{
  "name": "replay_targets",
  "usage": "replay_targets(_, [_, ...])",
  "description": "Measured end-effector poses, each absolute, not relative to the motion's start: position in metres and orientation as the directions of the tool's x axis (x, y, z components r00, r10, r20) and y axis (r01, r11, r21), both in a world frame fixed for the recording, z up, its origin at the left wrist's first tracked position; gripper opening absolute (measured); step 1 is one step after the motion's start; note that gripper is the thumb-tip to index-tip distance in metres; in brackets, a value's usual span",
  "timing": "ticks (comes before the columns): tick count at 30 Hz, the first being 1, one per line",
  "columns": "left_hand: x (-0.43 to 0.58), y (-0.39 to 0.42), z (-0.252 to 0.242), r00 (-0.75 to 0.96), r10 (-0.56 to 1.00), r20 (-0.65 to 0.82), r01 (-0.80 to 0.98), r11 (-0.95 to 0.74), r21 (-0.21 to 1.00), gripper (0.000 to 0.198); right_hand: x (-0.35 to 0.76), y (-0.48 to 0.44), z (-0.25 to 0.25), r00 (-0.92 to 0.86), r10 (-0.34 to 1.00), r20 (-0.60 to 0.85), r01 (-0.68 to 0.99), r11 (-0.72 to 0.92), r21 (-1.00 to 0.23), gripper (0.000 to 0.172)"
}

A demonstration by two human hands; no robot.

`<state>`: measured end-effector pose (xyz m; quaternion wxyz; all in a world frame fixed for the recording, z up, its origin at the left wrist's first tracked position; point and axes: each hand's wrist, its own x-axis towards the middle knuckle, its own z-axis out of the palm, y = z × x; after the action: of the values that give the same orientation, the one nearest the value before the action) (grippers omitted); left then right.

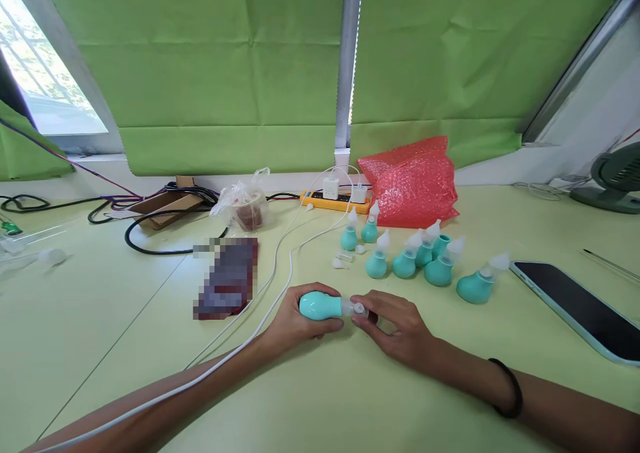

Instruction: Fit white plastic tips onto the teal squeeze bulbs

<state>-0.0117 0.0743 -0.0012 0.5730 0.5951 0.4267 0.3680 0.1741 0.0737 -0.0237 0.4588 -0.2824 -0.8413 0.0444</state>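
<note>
My left hand [295, 318] is wrapped round a teal rubber bulb [320, 305], which lies sideways above the table. A clear plastic piece [354, 308] sticks out of the bulb's right end. My right hand [397, 323] pinches that clear piece between thumb and fingertips. Beyond the hands stand several matching nasal aspirators, teal bulbs with clear pointed tips, among them one [475, 286] tilted at the right and one [376, 263] nearer the middle. A teal bulb without a tip [441, 244] stands among them. Small clear parts [345, 256] lie left of the group.
A red bubble-wrap bag [413, 186] and an orange power strip [327, 202] are at the back. White cables cross my left forearm. A phone [575, 306] lies right, a blurred dark item [227, 278] left. Behind are tape in plastic [249, 212] and a cardboard box [170, 206].
</note>
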Motion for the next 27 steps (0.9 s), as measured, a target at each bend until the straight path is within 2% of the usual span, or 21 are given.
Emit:
replay_targets(4, [-0.013, 0.074, -0.003, 0.353, 0.935, 0.002, 0.143, -0.056, 0.988, 0.033, 0.179, 0.074, -0.026, -0.544, 0.527, 0.653, 0.507, 0.827, -0.244, 0.02])
replay_targets(9, [-0.013, 0.073, -0.002, 0.341, 0.934, 0.106, 0.216, -0.188, 0.958, 0.029, 0.181, 0.074, -0.019, -0.625, 0.566, 0.537, 0.489, 0.821, -0.296, 0.022])
replay_targets(12, [-0.013, 0.072, -0.001, 0.343, 0.933, 0.113, 0.249, -0.206, 0.947, 0.028, 0.18, 0.072, -0.01, -0.632, 0.59, 0.502, 0.452, 0.808, -0.379, 0.018])
replay_targets(15, [-0.012, 0.07, 0.0, 0.332, 0.936, 0.119, 0.262, -0.213, 0.941, 0.028, 0.178, 0.07, -0.002, -0.614, 0.667, 0.422, 0.445, 0.734, -0.514, 0.02])
replay_targets(21, [-0.011, 0.068, 0.001, 0.332, 0.938, 0.1, 0.276, -0.197, 0.941, 0.028, 0.175, 0.068, 0.006, -0.571, 0.807, 0.153, 0.326, 0.394, -0.859, 0.03])
replay_targets(23, [-0.011, 0.067, 0.001, 0.335, 0.937, 0.098, 0.297, -0.204, 0.933, 0.028, 0.174, 0.069, 0.01, -0.595, 0.802, 0.059, 0.288, 0.281, -0.916, 0.033])
replay_targets(27, [-0.01, 0.065, 0.001, 0.343, 0.933, 0.106, 0.345, -0.23, 0.91, 0.027, 0.174, 0.072, 0.018, -0.604, 0.791, -0.092, 0.282, 0.105, -0.954, 0.038])
